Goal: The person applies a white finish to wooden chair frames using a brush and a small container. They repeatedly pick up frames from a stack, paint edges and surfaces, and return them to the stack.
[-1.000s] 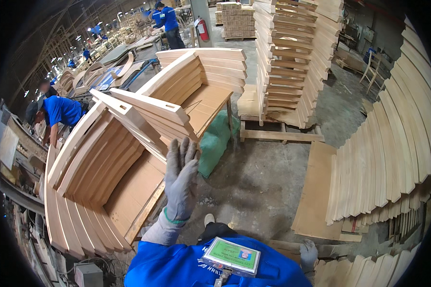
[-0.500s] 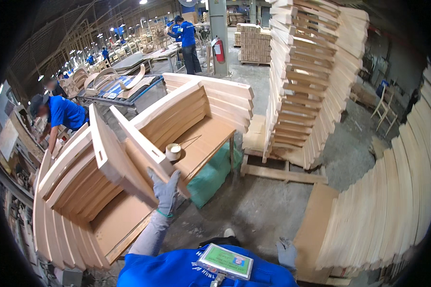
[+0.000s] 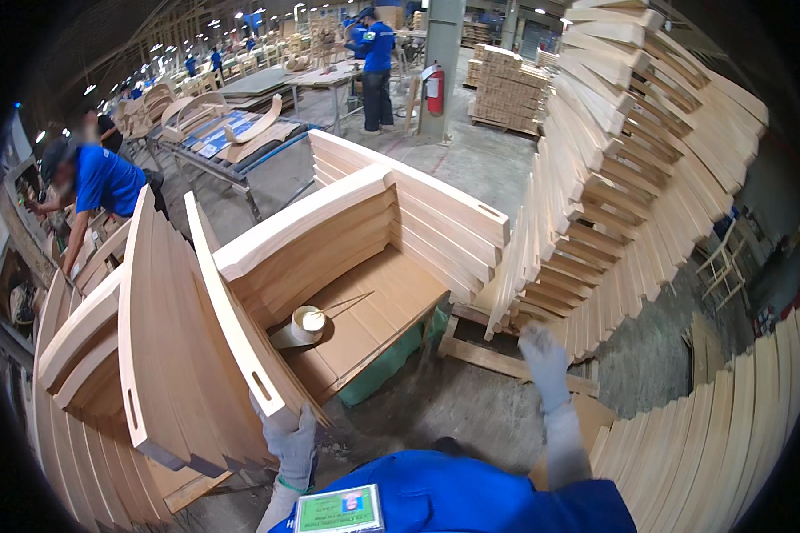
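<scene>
Gloved in grey, my left hand [image 3: 289,444] is closed around the near end of a curved wooden board [image 3: 231,311] with a slot cut in its end. That board stands on edge across the front of a bay formed by stacked curved wooden pieces. In the bay, a small pot [image 3: 308,325] with a thin stick in it stands on a cardboard sheet [image 3: 373,311]. Left of my hand leans another slotted curved board [image 3: 133,355]. My right hand [image 3: 544,360], also gloved, is raised with loosely spread fingers near a low wooden pallet [image 3: 480,355], holding nothing visible.
A tall stack of wooden pieces [image 3: 631,195] rises at the right. More long pieces [image 3: 711,444] are stacked at the lower right. A green bag [image 3: 382,369] sits under the cardboard. A co-worker in blue [image 3: 111,182] bends at the left; a fire extinguisher [image 3: 434,91] hangs on a pillar.
My right hand has risen from beside my body toward the pallet. My left hand stays on the board end, and the boards there have shifted and spread apart. The view has turned.
</scene>
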Available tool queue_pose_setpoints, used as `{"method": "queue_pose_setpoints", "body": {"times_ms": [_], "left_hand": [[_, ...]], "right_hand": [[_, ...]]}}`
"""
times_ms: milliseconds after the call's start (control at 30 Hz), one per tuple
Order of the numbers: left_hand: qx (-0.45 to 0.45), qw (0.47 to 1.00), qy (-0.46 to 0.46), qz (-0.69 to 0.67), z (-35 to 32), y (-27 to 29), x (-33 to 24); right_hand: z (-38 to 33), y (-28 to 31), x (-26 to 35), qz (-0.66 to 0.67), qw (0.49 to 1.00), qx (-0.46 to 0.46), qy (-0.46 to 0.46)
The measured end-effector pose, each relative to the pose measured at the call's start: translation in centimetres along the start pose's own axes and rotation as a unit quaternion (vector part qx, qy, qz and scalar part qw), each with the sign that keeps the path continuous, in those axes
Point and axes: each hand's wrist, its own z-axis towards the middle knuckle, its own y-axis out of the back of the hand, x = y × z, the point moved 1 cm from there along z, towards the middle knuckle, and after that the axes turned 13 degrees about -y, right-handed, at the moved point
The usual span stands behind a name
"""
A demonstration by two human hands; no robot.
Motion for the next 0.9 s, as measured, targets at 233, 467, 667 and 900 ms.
{"method": "queue_pose_setpoints", "body": {"times_ms": [233,467,667,900], "left_hand": [[-0.043,0.987,-0.011,0.156,-2.4,0.2,-0.7],[0.056,0.974,0.178,0.131,0.6,1.6,-6.5],[0.046,0.954,0.263,0.139,7.8,1.4,-8.2],[-0.091,0.972,0.122,0.179,10.7,-0.2,-4.6]], "right_hand": [[16.7,-5.2,8.2,-0.271,0.946,-0.065,0.167],[20.8,-4.7,10.0,-0.316,0.937,0.149,-0.005],[26.1,-8.1,10.6,-0.301,0.929,0.203,0.075],[26.3,-14.3,13.2,-0.198,0.943,0.197,0.180]]}}
